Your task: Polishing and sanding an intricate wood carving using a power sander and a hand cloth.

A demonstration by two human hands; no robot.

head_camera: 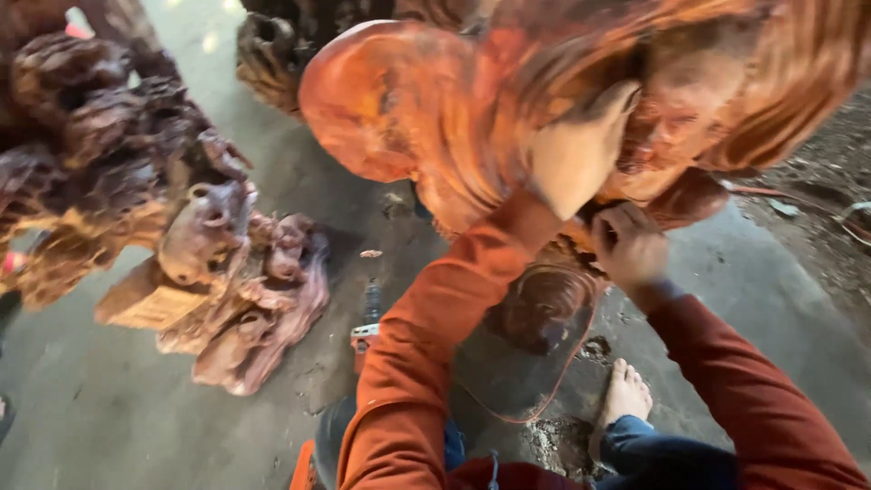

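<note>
Head view: left hand (576, 154) lies flat on the orange wood carving (435, 109), right hand's (631, 247) fingers curled tight beneath it.

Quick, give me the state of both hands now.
Left hand: open, flat against the orange wood carving.
Right hand: closed in a fist at the carving's underside; what it holds cannot be told.
</note>
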